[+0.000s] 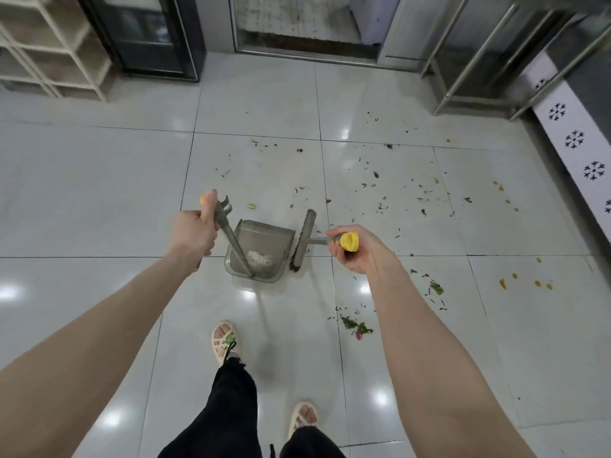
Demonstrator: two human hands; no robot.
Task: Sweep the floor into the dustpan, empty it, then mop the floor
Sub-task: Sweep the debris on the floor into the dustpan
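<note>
The left hand (195, 230) grips the pole of the translucent grey plastic dustpan (264, 233), seemingly to steady it, while the right hand (357, 250) clasps the yellow-capped grey broom (305, 239) just right, near scattered leafy scraps (435, 287).

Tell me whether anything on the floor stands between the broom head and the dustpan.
Nothing visible does. The broom has its head right beside the dustpan, on its right side, with only a thin gap between. The scraps lie farther right and beyond the broom, not in that gap.

I see left hand (195, 231) gripping dustpan (264, 249) handle, right hand (355, 247) gripping broom (303, 239), debris (396, 200) scattered on tiles.
</note>
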